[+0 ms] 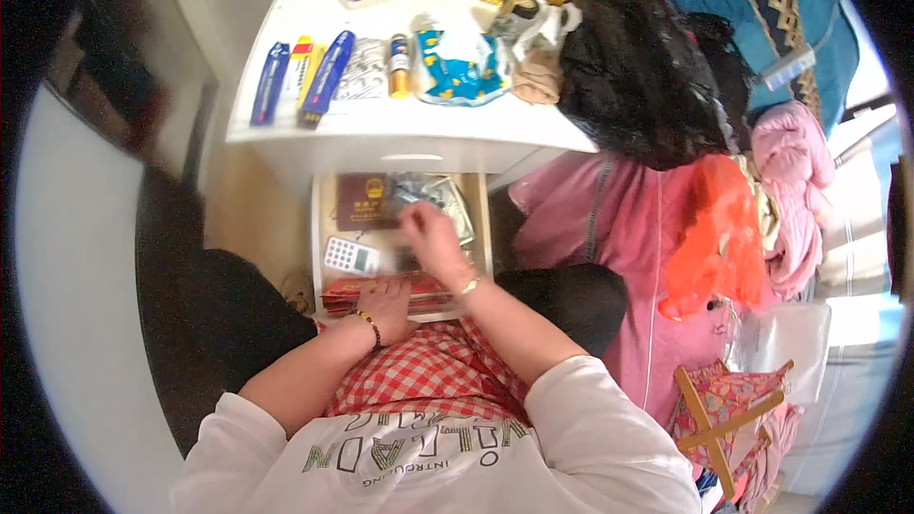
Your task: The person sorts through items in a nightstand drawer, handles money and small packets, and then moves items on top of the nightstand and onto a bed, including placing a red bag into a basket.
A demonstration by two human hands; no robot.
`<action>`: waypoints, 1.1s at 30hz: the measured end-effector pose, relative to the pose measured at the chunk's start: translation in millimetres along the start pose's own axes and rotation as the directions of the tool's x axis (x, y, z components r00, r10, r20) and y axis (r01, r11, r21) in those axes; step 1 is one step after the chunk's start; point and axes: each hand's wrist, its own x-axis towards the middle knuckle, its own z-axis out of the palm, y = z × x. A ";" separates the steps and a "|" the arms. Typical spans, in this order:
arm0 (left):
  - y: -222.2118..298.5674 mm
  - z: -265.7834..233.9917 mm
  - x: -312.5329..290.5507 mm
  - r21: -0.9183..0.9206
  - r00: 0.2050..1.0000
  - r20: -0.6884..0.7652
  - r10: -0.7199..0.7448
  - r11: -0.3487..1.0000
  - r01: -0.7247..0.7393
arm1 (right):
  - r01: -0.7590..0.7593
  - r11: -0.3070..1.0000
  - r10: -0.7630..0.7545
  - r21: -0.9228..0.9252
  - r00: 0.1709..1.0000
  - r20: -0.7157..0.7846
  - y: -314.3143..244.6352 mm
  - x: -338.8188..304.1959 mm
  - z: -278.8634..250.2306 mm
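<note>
An open drawer [481, 238] of the white desk is in front of my lap. My left hand [386, 303] lies with fingers stretched out over a stack of red paper packets [341, 293] along the drawer's near side. Over the drawer's right half, my right hand [430, 236] is closed with its fingers bent inward. It is slightly blurred, and anything in it is hidden. A white calculator [350, 255] lies left of it. Farther back are a dark red booklet [364, 202] with a gold emblem and a clear plastic bag [417, 187] of small items.
Blue and yellow boxes [271, 84], a glue stick [399, 67] and a blue patterned pouch [462, 69] sit on the white desk top [286, 24]. A black plastic bag [647, 67], a red bag [719, 238] and a folding stool [728, 419] are to the right.
</note>
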 end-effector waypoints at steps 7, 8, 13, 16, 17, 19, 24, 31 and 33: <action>-1.5 -8.4 -5.2 0.005 0.996 0.087 -0.026 1.000 0.026 | 0.452 0.845 -0.504 -0.284 0.501 -0.703 -153.6 44.2 -222.6; 0.3 -9.9 -3.4 0.014 0.996 0.090 -0.017 1.000 0.016 | 0.470 0.840 -0.483 -0.272 0.417 -0.770 -162.9 48.1 -257.6; 0.6 -12.9 -4.3 0.001 0.998 0.061 0.013 1.000 -0.013 | 0.082 0.771 -0.580 -0.632 0.501 -0.642 -143.2 88.2 -369.3; 2.7 -20.3 -2.2 -0.004 0.992 0.126 0.005 1.000 -0.004 | -0.050 0.623 -0.604 -0.781 0.602 -0.521 -133.6 87.6 -354.5; 0.4 -14.7 0.2 0.014 0.993 0.121 -0.018 1.000 0.016 | 0.132 0.744 -0.603 -0.655 0.556 -0.572 -136.1 83.3 -332.9; -2.1 -10.7 1.6 -0.016 0.996 0.086 0.007 1.000 -0.006 | 0.365 0.841 -0.542 -0.401 0.569 -0.619 -146.3 62.8 -268.0; -3.9 -13.7 -2.5 -0.049 0.994 0.105 0.000 0.999 0.005 | 0.186 0.905 -0.219 -0.384 0.975 -0.045 -82.7 22.6 -100.9; -1.7 -6.9 0.3 -0.058 0.999 0.053 0.003 0.998 0.000 | -0.074 0.969 0.155 -0.235 0.924 0.349 82.5 -15.1 22.7; -3.8 -3.7 0.8 -0.060 0.999 0.047 -0.006 0.998 0.009 | -0.043 0.955 0.144 -0.293 0.932 0.333 85.0 -15.6 35.3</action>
